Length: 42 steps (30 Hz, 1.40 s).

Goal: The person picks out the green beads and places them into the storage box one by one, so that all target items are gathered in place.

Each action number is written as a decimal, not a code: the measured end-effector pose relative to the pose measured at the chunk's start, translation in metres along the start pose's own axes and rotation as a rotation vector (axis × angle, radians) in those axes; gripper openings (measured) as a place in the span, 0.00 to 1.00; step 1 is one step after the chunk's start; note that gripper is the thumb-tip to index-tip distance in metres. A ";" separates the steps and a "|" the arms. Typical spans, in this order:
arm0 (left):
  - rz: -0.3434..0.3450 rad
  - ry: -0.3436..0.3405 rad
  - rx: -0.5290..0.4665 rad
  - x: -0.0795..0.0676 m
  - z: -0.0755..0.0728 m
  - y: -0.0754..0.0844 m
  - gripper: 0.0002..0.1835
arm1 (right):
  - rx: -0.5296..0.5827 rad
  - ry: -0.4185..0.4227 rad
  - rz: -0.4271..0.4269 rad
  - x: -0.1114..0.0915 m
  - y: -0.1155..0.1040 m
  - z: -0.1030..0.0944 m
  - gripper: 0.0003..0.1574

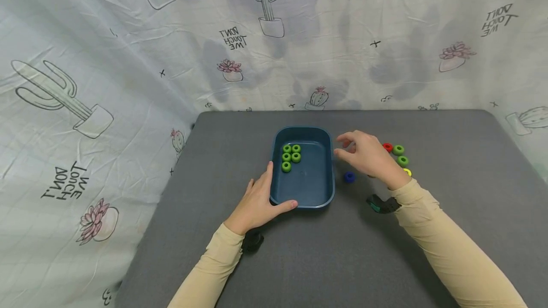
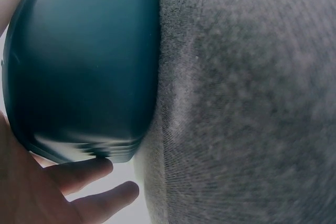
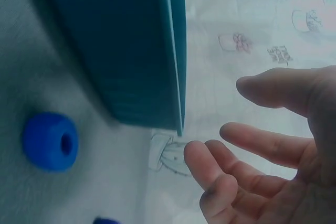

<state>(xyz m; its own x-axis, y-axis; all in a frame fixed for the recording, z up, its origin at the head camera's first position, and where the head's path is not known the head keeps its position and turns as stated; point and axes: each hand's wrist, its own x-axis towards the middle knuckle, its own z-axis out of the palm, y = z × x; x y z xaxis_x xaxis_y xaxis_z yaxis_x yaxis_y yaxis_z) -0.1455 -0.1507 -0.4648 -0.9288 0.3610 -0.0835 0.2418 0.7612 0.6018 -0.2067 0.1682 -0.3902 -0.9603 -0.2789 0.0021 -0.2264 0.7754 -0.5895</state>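
A dark blue rectangular tray (image 1: 314, 175) sits on the grey table, with several green rings (image 1: 286, 157) grouped toward its left side. My left hand (image 1: 255, 203) rests against the tray's near left corner, fingers along the left side and thumb at the near rim. In the left wrist view two fingers stretch out by the tray wall (image 2: 89, 66). Just right of the tray, my right hand (image 1: 364, 153) hovers with thumb and fingertips apart, holding nothing. Below that hand lies a blue ring (image 1: 349, 177), also seen in the right wrist view beside the tray.
Beyond the right wrist lie a red ring (image 1: 387, 147), two green rings (image 1: 398, 149) and a partly covered yellow ring (image 1: 407, 172). A second blue piece (image 3: 106, 220) peeks in at the right wrist view's lower edge. A patterned white curtain (image 1: 299, 51) hangs behind the table.
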 end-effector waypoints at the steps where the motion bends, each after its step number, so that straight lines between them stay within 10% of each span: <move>1: 0.000 0.000 0.000 0.000 0.000 0.000 0.68 | -0.003 0.011 -0.001 -0.003 0.002 -0.001 0.26; 42: 0.000 -0.002 -0.013 0.000 0.001 0.001 0.68 | -0.154 0.173 0.152 -0.058 0.111 -0.021 0.28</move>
<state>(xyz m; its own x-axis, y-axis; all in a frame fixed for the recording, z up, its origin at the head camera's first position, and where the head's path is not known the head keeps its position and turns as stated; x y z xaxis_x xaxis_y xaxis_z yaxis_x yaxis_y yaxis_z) -0.1447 -0.1499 -0.4651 -0.9282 0.3623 -0.0847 0.2384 0.7540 0.6121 -0.1794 0.2822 -0.4391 -0.9957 -0.0623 0.0688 -0.0872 0.8814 -0.4642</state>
